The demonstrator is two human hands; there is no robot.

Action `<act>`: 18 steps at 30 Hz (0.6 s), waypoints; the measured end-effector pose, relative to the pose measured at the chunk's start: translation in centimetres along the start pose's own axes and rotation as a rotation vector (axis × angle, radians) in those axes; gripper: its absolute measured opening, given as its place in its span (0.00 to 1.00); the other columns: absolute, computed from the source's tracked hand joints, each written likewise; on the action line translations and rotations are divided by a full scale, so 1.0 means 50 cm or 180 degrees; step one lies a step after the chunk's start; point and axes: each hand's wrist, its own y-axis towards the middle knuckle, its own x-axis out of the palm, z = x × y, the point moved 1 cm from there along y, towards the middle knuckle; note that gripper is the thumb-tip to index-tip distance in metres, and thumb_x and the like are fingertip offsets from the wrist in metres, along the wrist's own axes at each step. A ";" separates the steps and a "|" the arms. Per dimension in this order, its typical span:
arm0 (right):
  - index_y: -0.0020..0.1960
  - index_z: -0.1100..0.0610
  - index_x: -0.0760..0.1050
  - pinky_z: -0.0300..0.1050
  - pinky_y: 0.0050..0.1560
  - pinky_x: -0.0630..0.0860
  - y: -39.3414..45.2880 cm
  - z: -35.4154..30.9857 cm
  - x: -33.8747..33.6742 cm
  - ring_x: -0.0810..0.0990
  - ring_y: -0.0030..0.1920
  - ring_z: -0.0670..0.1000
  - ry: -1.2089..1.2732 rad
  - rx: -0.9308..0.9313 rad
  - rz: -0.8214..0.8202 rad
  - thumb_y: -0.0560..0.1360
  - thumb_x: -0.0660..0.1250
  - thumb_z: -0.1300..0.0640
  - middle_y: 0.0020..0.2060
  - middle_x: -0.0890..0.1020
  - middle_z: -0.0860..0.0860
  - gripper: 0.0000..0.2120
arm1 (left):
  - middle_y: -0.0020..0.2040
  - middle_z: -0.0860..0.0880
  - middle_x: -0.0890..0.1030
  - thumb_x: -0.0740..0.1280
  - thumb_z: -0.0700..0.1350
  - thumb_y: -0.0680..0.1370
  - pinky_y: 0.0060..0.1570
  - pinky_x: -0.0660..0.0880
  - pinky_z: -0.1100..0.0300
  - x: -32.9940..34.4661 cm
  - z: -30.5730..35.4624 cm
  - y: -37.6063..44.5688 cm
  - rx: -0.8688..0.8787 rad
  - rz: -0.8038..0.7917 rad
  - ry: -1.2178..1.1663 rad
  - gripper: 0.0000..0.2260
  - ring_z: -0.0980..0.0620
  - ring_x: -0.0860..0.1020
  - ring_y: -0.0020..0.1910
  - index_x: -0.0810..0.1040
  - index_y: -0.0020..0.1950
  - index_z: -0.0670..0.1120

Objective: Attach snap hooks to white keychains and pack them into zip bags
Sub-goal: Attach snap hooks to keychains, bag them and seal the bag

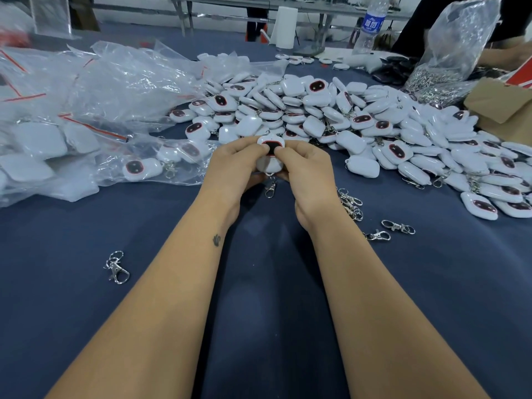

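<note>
At frame centre we found both hands, left hand (239, 161) and right hand (302, 165), pinching one white keychain (270, 148), its snap hook (270, 189) dangling below. We judged it light, rigid, smooth; edge grip advisable.

Both bare forearms are stretched forward and drawn together at the wrists. The left hand (234, 162) and right hand (306, 168) are held side by side, fingers curled, thumbs pressed inward toward each other. A small tattoo is seen on the left wrist.
</note>
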 end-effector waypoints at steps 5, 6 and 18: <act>0.45 0.55 0.82 0.58 0.63 0.76 -0.001 0.000 -0.002 0.81 0.48 0.53 0.0045 -0.0021 -0.0056 0.76 0.65 0.64 0.42 0.85 0.55 0.09 | 0.34 0.54 0.82 0.63 0.37 0.81 0.37 0.77 0.67 0.000 -0.002 0.000 0.0084 -0.0046 0.0175 0.09 0.60 0.81 0.34 0.81 0.54 0.44; 0.45 0.55 0.82 0.58 0.63 0.77 -0.002 0.000 -0.003 0.81 0.48 0.52 0.0059 -0.0016 -0.0066 0.76 0.65 0.65 0.42 0.85 0.54 0.09 | 0.37 0.53 0.82 0.63 0.37 0.81 0.38 0.77 0.67 -0.001 -0.002 0.000 0.0098 -0.0031 0.0221 0.09 0.60 0.81 0.36 0.81 0.55 0.44; 0.54 0.58 0.81 0.51 0.57 0.81 0.000 0.007 0.000 0.85 0.51 0.54 -0.0222 -0.0087 -0.0110 0.73 0.68 0.68 0.46 0.86 0.55 0.12 | 0.52 0.43 0.85 0.64 0.38 0.81 0.58 0.79 0.52 0.003 -0.014 0.008 0.0138 0.0119 0.0442 0.09 0.47 0.83 0.52 0.82 0.54 0.47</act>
